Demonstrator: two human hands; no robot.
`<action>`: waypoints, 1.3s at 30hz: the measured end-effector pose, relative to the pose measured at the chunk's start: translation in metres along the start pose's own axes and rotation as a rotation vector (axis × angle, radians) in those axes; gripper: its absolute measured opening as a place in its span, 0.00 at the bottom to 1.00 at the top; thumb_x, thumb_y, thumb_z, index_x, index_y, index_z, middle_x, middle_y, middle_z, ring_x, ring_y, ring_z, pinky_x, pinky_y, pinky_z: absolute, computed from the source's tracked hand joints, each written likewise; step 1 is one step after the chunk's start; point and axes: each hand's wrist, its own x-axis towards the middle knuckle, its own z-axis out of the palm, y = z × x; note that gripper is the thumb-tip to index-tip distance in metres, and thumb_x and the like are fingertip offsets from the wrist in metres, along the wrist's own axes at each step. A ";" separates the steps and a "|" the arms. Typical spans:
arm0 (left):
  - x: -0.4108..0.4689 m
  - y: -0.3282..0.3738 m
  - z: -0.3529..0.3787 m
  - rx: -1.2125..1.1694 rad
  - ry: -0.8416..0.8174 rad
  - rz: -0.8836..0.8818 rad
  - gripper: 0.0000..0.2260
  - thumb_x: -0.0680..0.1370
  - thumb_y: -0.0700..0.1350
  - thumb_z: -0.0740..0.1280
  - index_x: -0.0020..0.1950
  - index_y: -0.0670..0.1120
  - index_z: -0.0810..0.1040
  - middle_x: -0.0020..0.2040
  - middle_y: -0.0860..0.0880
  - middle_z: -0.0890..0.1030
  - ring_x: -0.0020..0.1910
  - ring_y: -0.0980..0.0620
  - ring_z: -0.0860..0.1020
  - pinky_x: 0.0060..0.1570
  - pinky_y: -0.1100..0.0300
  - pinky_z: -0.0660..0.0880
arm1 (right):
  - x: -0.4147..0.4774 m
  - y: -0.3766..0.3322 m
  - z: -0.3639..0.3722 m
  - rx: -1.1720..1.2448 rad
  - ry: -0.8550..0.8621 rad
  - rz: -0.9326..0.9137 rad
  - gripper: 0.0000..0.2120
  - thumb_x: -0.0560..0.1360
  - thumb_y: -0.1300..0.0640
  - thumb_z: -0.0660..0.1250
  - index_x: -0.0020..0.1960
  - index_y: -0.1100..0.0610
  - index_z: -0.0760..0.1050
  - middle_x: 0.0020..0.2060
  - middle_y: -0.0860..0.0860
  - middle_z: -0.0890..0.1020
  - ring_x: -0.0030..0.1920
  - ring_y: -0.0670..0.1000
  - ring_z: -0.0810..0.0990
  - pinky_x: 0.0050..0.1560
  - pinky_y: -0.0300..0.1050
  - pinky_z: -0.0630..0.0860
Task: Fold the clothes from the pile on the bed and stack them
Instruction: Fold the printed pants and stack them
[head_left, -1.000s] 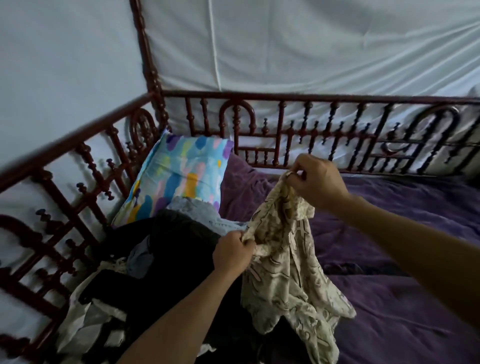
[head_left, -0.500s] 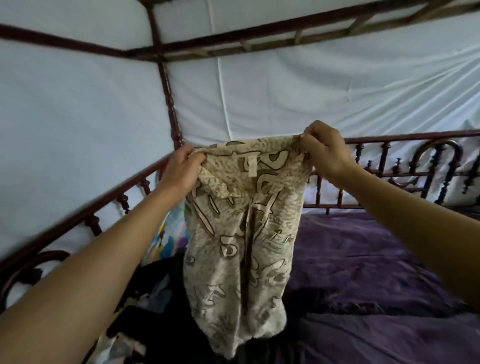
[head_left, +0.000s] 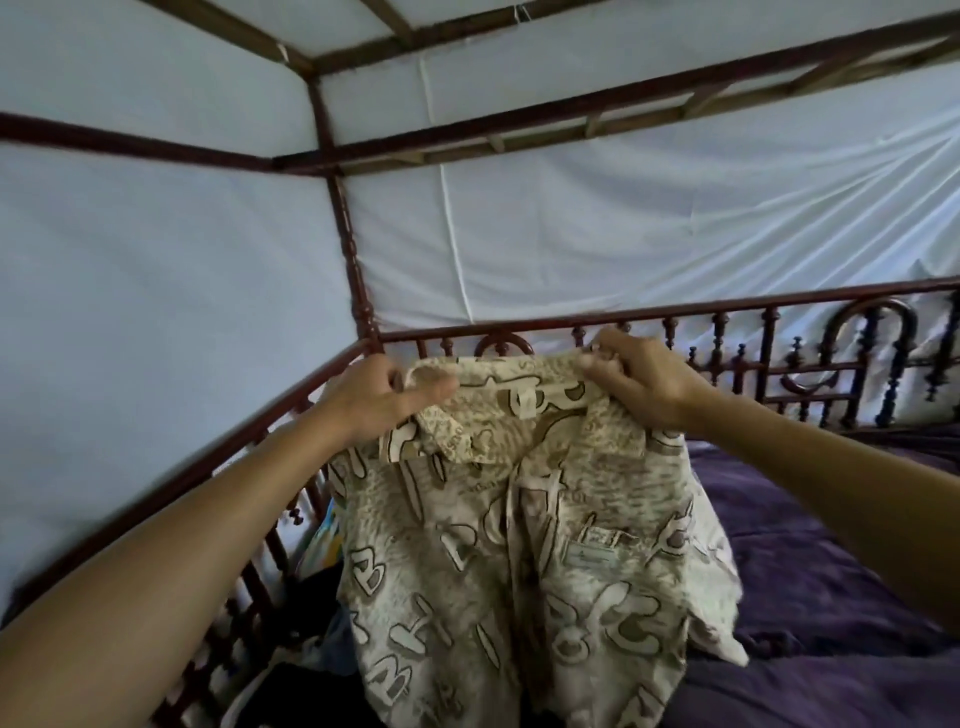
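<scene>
A beige patterned shirt (head_left: 519, 561) with brown letter shapes hangs in the air in front of me, collar at the top. My left hand (head_left: 379, 400) pinches its left shoulder by the collar. My right hand (head_left: 639, 384) pinches the right shoulder. The shirt hangs spread between both hands, its hem out of view at the bottom edge. Part of the dark clothes pile (head_left: 306, 691) shows at the lower left, mostly hidden behind the shirt and my left arm.
A dark red carved bed rail (head_left: 779, 364) runs along the far side and the left. A purple bedsheet (head_left: 810, 561) covers the mattress on the right. A corner of a colourful pillow (head_left: 319, 540) peeks out left of the shirt. White cloth hangs on the canopy frame.
Both hands lifted the shirt off the pile and spread it wide by its shoulders. My view has tilted upward, and the shirt now hangs flatter and closer to me.
</scene>
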 end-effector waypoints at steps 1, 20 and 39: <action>-0.002 -0.005 -0.001 0.041 -0.033 0.030 0.26 0.61 0.77 0.65 0.32 0.53 0.69 0.34 0.47 0.79 0.32 0.60 0.67 0.36 0.57 0.64 | -0.008 -0.005 0.001 -0.036 -0.040 -0.029 0.19 0.74 0.30 0.55 0.40 0.45 0.65 0.28 0.44 0.72 0.30 0.41 0.72 0.29 0.35 0.64; 0.029 -0.007 0.267 0.309 -0.277 0.635 0.08 0.76 0.41 0.64 0.51 0.48 0.81 0.45 0.49 0.76 0.44 0.42 0.78 0.36 0.54 0.69 | -0.305 0.025 0.050 -0.438 -0.197 0.553 0.12 0.78 0.50 0.63 0.53 0.59 0.74 0.45 0.51 0.80 0.41 0.59 0.80 0.38 0.54 0.77; 0.023 0.298 0.757 0.421 -0.686 0.819 0.09 0.76 0.37 0.60 0.53 0.45 0.76 0.50 0.46 0.75 0.50 0.44 0.77 0.42 0.50 0.71 | -0.632 0.313 -0.112 -0.429 -0.057 1.482 0.12 0.75 0.52 0.64 0.57 0.51 0.72 0.51 0.50 0.83 0.50 0.60 0.81 0.44 0.52 0.74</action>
